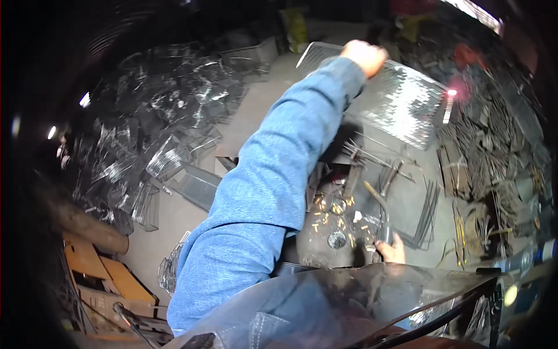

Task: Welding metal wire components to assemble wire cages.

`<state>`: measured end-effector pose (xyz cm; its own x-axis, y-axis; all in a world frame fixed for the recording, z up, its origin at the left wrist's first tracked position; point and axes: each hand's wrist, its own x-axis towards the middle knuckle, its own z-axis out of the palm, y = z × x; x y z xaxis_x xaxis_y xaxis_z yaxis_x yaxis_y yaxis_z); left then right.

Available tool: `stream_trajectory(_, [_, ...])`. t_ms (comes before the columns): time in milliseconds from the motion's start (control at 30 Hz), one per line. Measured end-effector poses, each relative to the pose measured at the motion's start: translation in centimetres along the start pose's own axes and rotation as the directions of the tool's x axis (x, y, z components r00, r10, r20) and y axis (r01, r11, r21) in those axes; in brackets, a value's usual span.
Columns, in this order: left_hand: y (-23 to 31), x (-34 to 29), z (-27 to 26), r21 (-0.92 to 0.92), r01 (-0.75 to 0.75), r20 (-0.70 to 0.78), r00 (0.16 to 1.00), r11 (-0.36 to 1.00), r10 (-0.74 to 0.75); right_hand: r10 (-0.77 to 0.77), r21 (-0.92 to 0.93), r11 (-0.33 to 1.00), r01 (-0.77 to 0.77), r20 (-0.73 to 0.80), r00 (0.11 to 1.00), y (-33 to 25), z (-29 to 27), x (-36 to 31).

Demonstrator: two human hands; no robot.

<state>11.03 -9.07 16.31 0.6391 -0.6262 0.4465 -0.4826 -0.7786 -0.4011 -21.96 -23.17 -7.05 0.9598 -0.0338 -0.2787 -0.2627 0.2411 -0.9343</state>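
My left arm, in a blue denim sleeve, reaches far forward across the view. Its hand (365, 56) is closed over the far edge of a shiny wire mesh rack (407, 99), which catches bright light. Low on the right, my right hand (392, 250) grips the handle of a welding torch (383, 216); its bent neck points up and to the left, away from the rack. Beside the torch is a dark work surface (314, 247) strewn with small brass-coloured pieces (341, 205). My left sleeve hides part of this surface.
Many wire baskets (168, 110) are heaped on the floor at left, with one mesh tray (197, 185) nearer. An open cardboard box (102, 270) stands lower left. Bundles of metal rods (488, 145) line the right side. A clear curved shield (325, 296) crosses the bottom.
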Motion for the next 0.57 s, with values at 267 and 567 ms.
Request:
stream_trajectory(267, [5.5,-4.4,-11.0,-0.131,-0.327,-0.099,0.944,0.936,0.316,0.004,-0.134,0.991,0.018,0.168,0.986,3.0,-0.2,1.8])
stream_trajectory(567, [-18.2,-18.7,-14.5,0.296,0.586,-0.01,0.791,0.754,-0.611,-0.069,-0.849,0.41,0.332,0.334,0.94,20.0,-4.8,2.4])
